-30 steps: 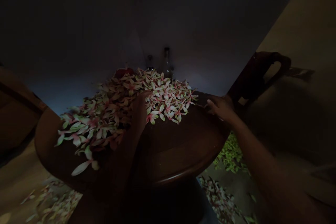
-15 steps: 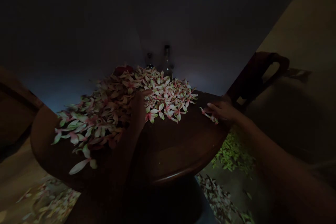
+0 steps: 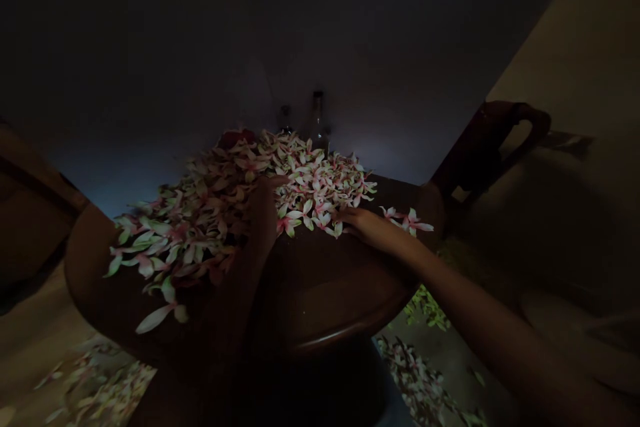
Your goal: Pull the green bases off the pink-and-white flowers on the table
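Observation:
A large heap of pink and white flowers (image 3: 235,207) covers the left and far part of a round dark wooden table (image 3: 325,293). My left hand (image 3: 264,213) rests upright on the heap's middle, dark and in shadow, with its fingers hard to make out. My right hand (image 3: 367,227) lies flat on the table at the heap's right edge, fingertips touching the nearest flowers, fingers stretched. A few loose flowers (image 3: 406,220) lie just right of that hand near the table's rim.
A dark wooden chair (image 3: 493,147) stands behind the table at right. A glass bottle (image 3: 317,117) rises behind the heap. Green leafy sprigs (image 3: 427,303) and more flowers (image 3: 425,387) lie on the floor below right, and others (image 3: 100,387) at lower left.
My right hand has moved left from the table's right rim to the heap's edge, leaving a few flowers behind near the rim. My left hand has stayed on the heap.

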`<state>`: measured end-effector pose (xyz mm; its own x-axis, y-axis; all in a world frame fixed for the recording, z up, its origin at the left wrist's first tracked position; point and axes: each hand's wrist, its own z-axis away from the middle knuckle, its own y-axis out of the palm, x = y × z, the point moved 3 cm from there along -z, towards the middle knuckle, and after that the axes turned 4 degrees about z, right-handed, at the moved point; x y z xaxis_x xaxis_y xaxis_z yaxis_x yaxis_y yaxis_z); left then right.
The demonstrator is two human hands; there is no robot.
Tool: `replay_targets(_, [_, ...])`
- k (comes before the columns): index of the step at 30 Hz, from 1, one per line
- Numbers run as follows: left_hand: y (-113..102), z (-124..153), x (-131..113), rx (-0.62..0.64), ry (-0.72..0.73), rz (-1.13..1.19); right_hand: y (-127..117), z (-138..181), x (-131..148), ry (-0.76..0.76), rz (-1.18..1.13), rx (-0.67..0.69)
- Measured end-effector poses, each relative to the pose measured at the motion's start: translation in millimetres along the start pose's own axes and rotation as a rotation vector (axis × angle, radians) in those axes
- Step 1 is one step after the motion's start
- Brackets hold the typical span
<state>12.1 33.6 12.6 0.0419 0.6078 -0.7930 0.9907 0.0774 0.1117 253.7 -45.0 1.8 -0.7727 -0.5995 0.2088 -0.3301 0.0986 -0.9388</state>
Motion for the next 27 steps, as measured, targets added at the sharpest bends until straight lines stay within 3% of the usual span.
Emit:
replay_targets(4, [1, -1, 0, 0.003, 0.008, 0.001, -6, 5, 1, 0.014, -0.034, -0.06])
replay_targets(9, [-1, -3, 4, -0.042, -0.04, 0.011, -40, 19, -4, 0.065, -0.012, -0.151])
replay_targets(14, [-2, -3, 3, -0.055, -0.068, 0.036, -76, 54, -55, 0.218, 0.196, -0.224])
replay_targets(17, [-2, -2, 3, -0.067, -0.083, 0.026, -81, 77, -85, 0.296, 0.259, -0.14])
replay_targets(19, [-1, -3, 3, -0.068, -0.08, 0.029, -78, 86, -89, 0.297, 0.268, -0.101])
replay_targets(22, [-1, -3, 4, -0.051, -0.064, 0.033, -71, 82, -70, 0.231, 0.238, -0.119])
replay_targets(27, [-4, -3, 2, -0.036, -0.044, 0.012, -51, 47, -5, 0.111, 0.25, -0.105])
